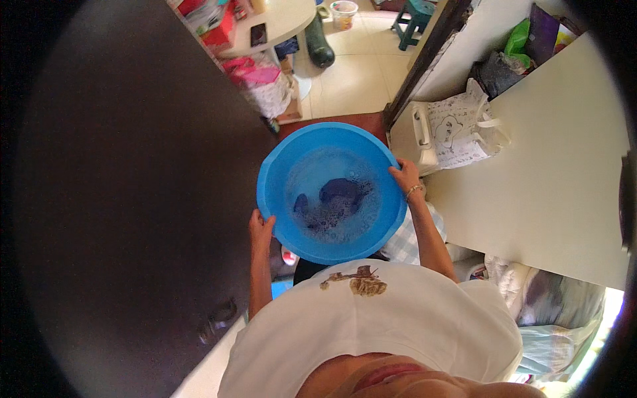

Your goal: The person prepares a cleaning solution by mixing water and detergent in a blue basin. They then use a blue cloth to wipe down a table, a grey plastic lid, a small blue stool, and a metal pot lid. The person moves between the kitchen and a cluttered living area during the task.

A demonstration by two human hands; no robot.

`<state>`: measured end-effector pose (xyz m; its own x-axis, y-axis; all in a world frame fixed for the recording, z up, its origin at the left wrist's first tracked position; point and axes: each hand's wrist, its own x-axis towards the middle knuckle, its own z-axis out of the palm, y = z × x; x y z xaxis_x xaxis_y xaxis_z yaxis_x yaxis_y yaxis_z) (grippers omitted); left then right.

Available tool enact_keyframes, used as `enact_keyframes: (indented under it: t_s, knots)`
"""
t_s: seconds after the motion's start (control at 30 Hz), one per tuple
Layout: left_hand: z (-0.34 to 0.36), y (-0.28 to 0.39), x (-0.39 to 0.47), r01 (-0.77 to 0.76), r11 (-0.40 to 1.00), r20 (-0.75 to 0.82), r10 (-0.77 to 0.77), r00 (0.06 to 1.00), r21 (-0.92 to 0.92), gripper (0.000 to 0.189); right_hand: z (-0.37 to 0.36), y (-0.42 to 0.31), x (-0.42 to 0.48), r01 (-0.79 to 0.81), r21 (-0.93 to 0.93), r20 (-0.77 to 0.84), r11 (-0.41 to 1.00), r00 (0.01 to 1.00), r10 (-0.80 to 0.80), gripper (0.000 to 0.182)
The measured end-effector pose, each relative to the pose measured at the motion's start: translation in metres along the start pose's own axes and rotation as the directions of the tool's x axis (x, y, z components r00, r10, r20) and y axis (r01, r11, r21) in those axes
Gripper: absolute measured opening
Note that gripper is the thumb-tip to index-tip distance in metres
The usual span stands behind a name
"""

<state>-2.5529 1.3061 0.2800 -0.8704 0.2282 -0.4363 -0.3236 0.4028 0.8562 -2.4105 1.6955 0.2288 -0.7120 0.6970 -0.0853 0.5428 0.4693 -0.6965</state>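
Note:
A round blue plastic basin is held up in front of my body, level with my waist. Soapy water with foam fills its lower part, and a dark cloth item lies partly under the suds. My left hand grips the rim at the lower left, thumb over the edge. On the right side my right hand clasps the rim, with a bracelet at the wrist. The fingers of both hands are partly hidden under the basin.
A dark door or panel stands close on my left. Ahead, a reddish threshold leads to a tiled floor with a green stool, a bucket and a round table. A pale cabinet is on my right.

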Motion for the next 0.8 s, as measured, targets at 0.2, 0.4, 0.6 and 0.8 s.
enact_keyframes:
  t_s: [0.2,0.4,0.6,0.8]
  knots:
    - [0.018,0.025,0.141,-0.066,0.992,0.071,0.059,0.996,0.109,0.024,0.015,-0.011,0.126,-0.019,-0.091,-0.018,0.996,1.0,0.017,0.034]
    - [0.057,0.111,0.252,-0.1,0.993,0.164,0.087,0.983,0.069,0.026,-0.005,-0.049,0.221,-0.145,0.046,-0.091,0.988,0.985,0.148,0.036]
    - [0.121,0.195,0.375,-0.235,0.963,0.154,0.214,0.965,0.129,0.027,-0.026,-0.032,0.358,-0.135,-0.007,-0.158,0.991,0.978,0.132,0.034]
    - [0.199,0.264,0.475,-0.256,0.939,0.116,0.235,0.965,0.228,0.029,-0.049,-0.006,0.509,-0.17,0.035,-0.2,0.985,0.964,0.174,0.035]
